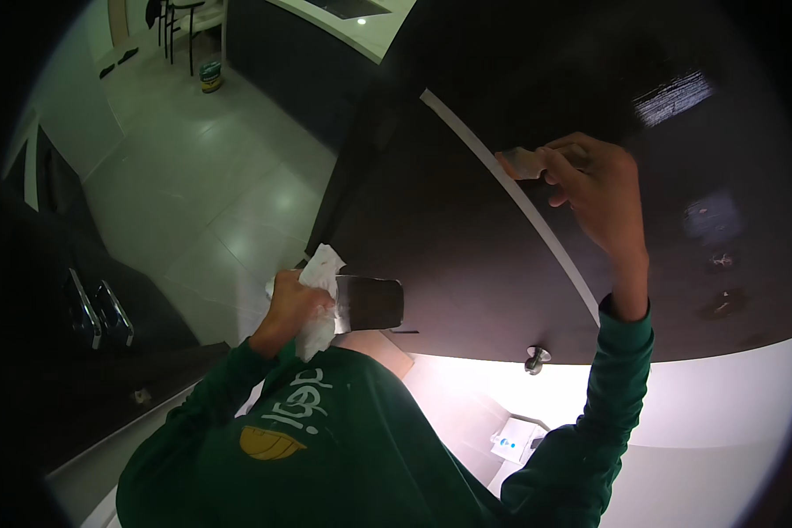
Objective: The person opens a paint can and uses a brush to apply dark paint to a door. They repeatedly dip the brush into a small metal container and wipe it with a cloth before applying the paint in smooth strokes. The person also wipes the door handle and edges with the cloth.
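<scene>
My left hand (290,306) grips a crumpled white cloth (323,273) and a flat rectangular dark-metal piece (370,304), beside the lower left part of a dark brown panel (678,194). A long pale strip (537,220) runs diagonally along the panel, curved in this view. My right hand (594,185) pinches a small greyish-tan piece (524,164) against or just over the strip's upper part. I cannot make out what that piece is.
A round metal knob (535,359) is at the panel's lower edge. At upper left are a tiled floor (194,194), a light-topped counter (343,26), a stool (189,22) and a can (209,77). Dark fronts with chrome handles (88,312) stand left. A white box (515,440) lies below.
</scene>
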Action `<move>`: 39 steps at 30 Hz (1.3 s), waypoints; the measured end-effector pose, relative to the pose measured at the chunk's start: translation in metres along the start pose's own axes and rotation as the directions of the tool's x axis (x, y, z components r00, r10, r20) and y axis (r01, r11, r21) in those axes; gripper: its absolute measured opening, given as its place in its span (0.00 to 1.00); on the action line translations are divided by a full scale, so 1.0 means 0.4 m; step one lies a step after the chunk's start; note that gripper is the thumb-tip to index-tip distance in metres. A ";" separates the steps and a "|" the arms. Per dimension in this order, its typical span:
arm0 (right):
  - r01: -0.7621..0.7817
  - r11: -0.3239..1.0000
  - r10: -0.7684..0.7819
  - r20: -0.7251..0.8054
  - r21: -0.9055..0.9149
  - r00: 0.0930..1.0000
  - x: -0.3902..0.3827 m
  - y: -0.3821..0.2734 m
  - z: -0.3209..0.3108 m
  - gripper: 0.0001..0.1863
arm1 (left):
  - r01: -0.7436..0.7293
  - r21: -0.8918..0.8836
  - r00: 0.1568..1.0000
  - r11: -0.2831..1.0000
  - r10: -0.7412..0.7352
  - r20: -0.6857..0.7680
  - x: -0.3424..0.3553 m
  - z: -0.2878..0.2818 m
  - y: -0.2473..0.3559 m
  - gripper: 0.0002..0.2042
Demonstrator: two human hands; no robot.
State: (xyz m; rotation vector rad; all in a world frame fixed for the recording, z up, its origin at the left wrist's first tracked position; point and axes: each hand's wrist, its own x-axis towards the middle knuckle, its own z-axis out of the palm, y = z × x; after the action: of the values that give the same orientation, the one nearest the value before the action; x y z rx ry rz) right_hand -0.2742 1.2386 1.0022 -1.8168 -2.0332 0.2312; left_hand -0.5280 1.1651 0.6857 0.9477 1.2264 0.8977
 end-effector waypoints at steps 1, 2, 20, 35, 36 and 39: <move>0.005 1.000 -0.005 0.008 -0.018 1.000 0.014 0.016 0.004 0.14 | 0.003 -0.013 1.000 1.000 -0.003 -0.008 0.005 -0.001 -0.003 0.09; 0.009 0.999 -0.008 0.015 -0.036 1.000 0.021 0.025 0.001 0.14 | 0.005 -0.025 1.000 1.000 -0.006 -0.014 0.012 -0.002 -0.006 0.09; -0.008 1.000 0.006 -0.177 -0.010 0.984 0.012 -0.008 0.041 0.11 | -0.044 -0.022 0.999 0.999 0.044 -0.016 0.092 -0.094 0.016 0.06; -0.073 0.958 -0.085 -0.514 -0.279 0.854 -0.160 -0.124 -0.253 0.11 | 0.006 0.044 1.000 0.999 -0.007 0.023 0.125 -0.072 0.042 0.07; -0.009 0.977 -0.085 -0.431 -0.213 0.899 -0.125 -0.063 -0.185 0.10 | -0.006 0.066 0.999 0.998 0.008 -0.031 0.122 -0.090 0.037 0.06; -0.033 0.994 0.006 -0.248 -0.102 0.969 -0.091 -0.032 -0.109 0.10 | -0.032 0.057 0.998 0.998 0.029 0.059 0.133 -0.083 0.044 0.06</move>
State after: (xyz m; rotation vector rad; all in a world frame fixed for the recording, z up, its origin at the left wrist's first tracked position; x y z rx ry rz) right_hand -0.2657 1.1949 1.0398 -1.8259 -1.8843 -0.0963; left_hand -0.5551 1.2240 0.6807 1.0344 1.1964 0.8567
